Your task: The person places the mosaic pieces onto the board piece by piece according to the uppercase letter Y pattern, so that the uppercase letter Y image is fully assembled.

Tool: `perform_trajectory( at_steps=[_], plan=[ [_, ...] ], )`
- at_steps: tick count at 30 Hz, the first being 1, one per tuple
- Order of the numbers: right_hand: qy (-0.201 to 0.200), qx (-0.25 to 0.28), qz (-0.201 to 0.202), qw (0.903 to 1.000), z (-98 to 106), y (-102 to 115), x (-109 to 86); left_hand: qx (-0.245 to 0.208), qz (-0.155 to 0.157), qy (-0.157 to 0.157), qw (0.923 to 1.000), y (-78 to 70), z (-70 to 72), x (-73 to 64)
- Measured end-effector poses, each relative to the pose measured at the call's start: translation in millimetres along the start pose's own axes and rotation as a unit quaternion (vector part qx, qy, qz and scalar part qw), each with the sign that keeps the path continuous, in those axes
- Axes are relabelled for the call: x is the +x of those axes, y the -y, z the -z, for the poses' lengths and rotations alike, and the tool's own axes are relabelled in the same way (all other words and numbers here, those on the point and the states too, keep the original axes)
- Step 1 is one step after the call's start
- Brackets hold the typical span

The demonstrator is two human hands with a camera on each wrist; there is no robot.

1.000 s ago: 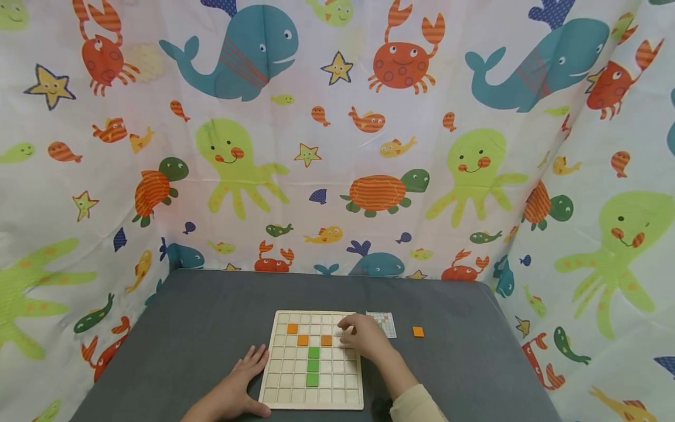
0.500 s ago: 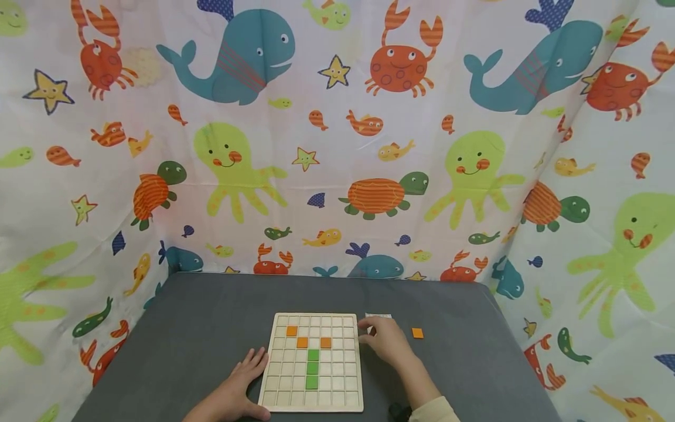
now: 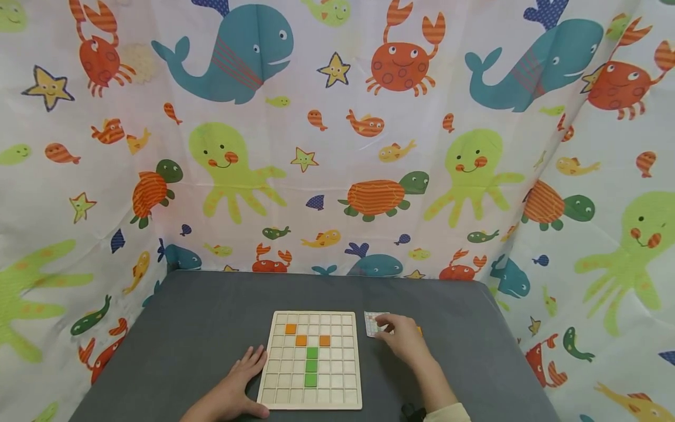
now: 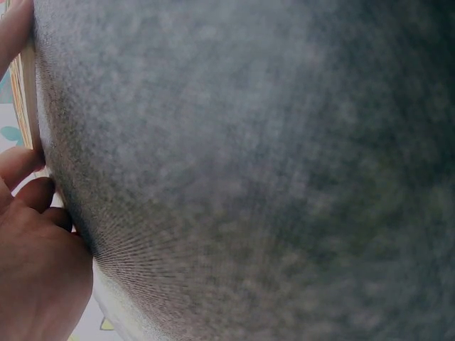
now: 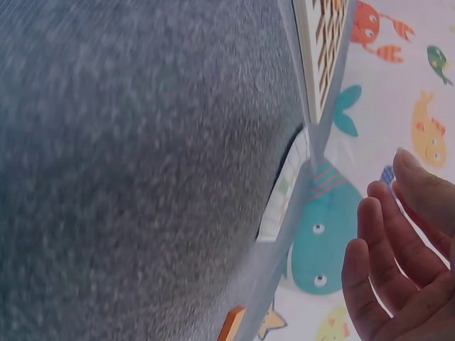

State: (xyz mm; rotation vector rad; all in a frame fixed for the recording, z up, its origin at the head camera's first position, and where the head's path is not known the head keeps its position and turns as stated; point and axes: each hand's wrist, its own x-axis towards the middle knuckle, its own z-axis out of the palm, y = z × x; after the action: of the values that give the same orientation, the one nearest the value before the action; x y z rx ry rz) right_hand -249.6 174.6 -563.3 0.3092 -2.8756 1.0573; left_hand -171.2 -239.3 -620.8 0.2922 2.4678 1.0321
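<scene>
A square wooden grid board [image 3: 285,375] lies on the grey table, with three orange tiles [image 3: 301,340] and a column of three green tiles [image 3: 312,366] in its cells. My left hand [image 3: 237,381] rests against the board's left edge, fingers spread along the side and thumb at the near corner. To the right of the board, my right hand [image 3: 403,339] hovers with loosely bent fingers, holding nothing. It partly covers a small printed grid card [image 3: 371,324]. Behind that hand, a loose orange tile [image 3: 419,330] shows only at its edge; the right wrist view shows this tile [image 5: 231,325] too.
Grey cloth covers the table [image 3: 221,305]. A white curtain [image 3: 327,193] printed with sea animals stands behind the table and along both sides. A small dark object [image 3: 412,412] sits by the right wrist.
From over the board's upper right, my right hand has moved right, past the board's edge to the card and loose orange tile. The left hand and the tiles on the board stay put.
</scene>
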Motion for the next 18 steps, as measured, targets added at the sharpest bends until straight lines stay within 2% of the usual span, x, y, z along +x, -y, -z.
perform_trajectory(
  at_steps=[10, 18],
  plan=[
    [-0.027, 0.005, -0.037, 0.999, 16.9, -16.8, -5.5, -0.005, -0.016, 0.014, 0.9998, 3.2, -0.2, -3.0],
    [-0.038, 0.008, -0.049, 0.998, 30.2, -33.9, -7.7, -0.005, 0.002, 0.004, 1.0, -0.1, 1.0, -1.3]
  ],
)
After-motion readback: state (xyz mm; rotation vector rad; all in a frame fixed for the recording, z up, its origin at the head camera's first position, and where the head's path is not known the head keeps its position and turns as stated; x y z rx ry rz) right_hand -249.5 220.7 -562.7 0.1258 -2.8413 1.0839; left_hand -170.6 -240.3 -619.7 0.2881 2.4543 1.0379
